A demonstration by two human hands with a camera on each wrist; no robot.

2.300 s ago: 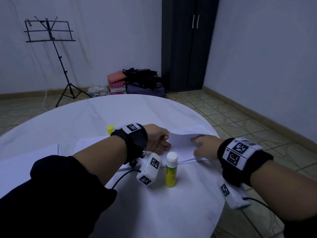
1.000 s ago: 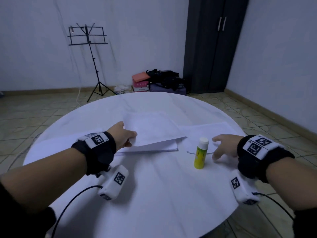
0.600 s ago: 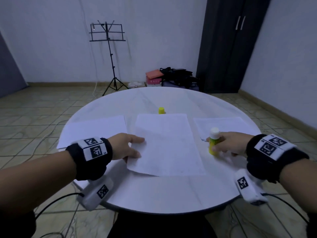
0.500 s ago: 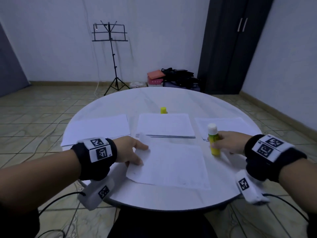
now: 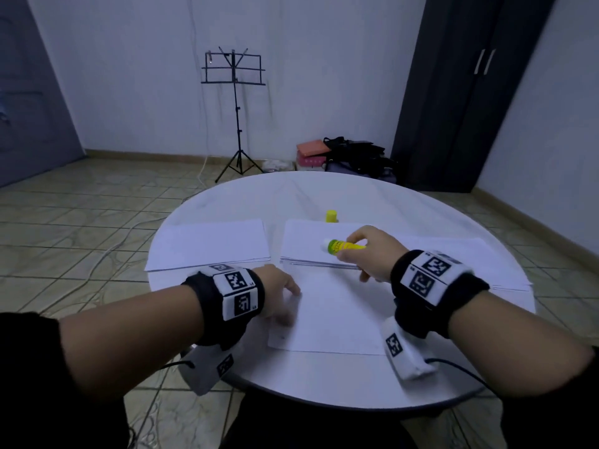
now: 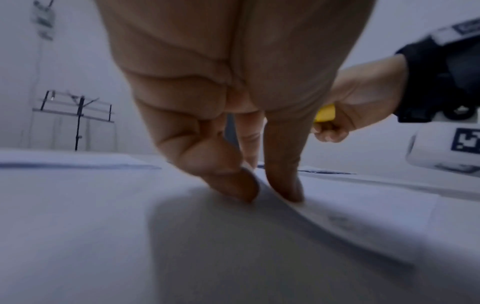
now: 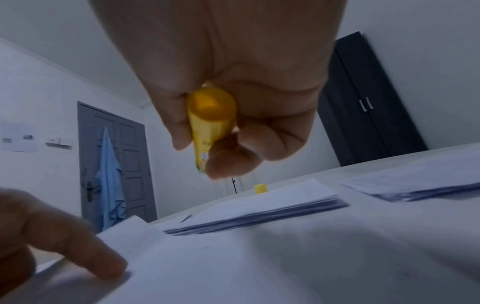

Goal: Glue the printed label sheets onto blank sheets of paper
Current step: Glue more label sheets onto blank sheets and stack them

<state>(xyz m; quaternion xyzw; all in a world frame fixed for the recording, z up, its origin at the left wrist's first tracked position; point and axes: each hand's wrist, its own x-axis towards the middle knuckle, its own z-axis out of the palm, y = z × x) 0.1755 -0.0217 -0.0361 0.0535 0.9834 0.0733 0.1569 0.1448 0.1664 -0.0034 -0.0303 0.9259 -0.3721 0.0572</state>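
Lifted off the table (image 5: 324, 375) since a moment ago, the glue stick (image 5: 345, 246) now lies tipped in the right hand (image 5: 372, 257), whose fingers curl round it, above the sheet (image 5: 337, 315) whose left edge the left hand (image 5: 278, 293) pinches, so spreading glue seems next.

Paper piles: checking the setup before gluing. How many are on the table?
3, plus one loose sheet: left pile, middle pile behind the glue stick in the right hand, right pile beyond that wrist. The left hand holds the loose sheet, nearest.

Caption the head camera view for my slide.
Right hand grips a glue stick; left hand pinches the edge of a loose sheet on a round table.
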